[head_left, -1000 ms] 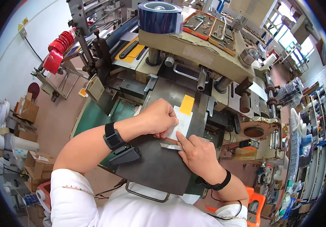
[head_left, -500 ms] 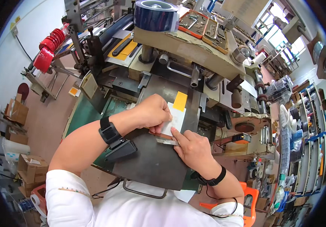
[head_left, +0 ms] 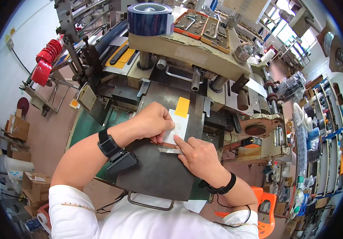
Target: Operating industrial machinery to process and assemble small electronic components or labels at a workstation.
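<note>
A white rectangular sheet point(head_left: 178, 126) lies on the dark metal plate point(head_left: 155, 171), with a yellow piece point(head_left: 182, 107) at its far end and a reddish-brown strip point(head_left: 167, 144) along its near end. My left hand point(head_left: 154, 122) is closed in a pinch over the sheet's left side; whatever sits between the fingertips is too small to make out. From the right, my right hand point(head_left: 200, 154) grips a thin, flat metal blade point(head_left: 170, 150) that points left, just below the sheet's near end. The right index fingertip presses on the sheet's lower right part.
The plate sits in a press-like machine, whose beige beam point(head_left: 179, 47) crosses beyond my hands. On it stand a dark blue film roll point(head_left: 150, 20) and an orange tray point(head_left: 190, 24) of small tools. An orange stool point(head_left: 268, 211) is at lower right. Cardboard boxes point(head_left: 36, 181) stand left.
The whole view has shifted a little, so the machine and both hands appear farther left. Relative to the sheet, both hands stay nearly in place, and the right still holds the blade.
</note>
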{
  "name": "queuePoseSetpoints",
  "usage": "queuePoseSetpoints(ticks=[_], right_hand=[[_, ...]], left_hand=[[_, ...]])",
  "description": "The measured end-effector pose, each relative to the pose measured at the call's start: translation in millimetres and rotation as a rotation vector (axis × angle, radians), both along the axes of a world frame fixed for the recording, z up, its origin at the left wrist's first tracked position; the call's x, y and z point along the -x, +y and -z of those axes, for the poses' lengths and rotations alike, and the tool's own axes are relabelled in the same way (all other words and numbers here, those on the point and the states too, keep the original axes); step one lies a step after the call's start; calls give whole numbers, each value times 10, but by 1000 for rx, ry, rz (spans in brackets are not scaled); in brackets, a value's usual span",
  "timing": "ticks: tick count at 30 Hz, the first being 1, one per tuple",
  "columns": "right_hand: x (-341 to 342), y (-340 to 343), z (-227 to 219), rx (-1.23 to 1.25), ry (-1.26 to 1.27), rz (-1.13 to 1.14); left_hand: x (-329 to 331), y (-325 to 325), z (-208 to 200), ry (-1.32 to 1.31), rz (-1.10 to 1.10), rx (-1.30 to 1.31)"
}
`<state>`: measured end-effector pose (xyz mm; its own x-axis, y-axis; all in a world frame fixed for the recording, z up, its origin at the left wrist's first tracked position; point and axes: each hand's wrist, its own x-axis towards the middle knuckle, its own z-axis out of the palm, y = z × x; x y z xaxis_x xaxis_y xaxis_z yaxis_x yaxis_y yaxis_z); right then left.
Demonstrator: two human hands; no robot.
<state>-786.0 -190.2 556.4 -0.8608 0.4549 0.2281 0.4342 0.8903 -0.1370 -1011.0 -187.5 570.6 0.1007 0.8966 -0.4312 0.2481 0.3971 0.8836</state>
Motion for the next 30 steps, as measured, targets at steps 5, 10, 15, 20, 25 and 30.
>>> queuePoseSetpoints(ticks=[5, 10, 15, 20, 25, 30], right_hand=[[5, 0, -7, 7, 10, 0], [-12, 14, -1, -10, 7, -10], [-25, 24, 7, 0, 14, -17], [-30, 36, 9, 9, 15, -25], [-35, 47, 19, 37, 46, -30], [-66, 103, 36, 45, 162, -62]], left_hand=[[48, -33, -27, -95, -20, 7], [-24, -18, -95, 33, 16, 4], [-36, -18, -89, 76, 16, -5], [-45, -14, -84, 75, 10, 3], [-45, -13, -83, 83, 22, -11], [-47, -26, -96, 78, 11, -5]])
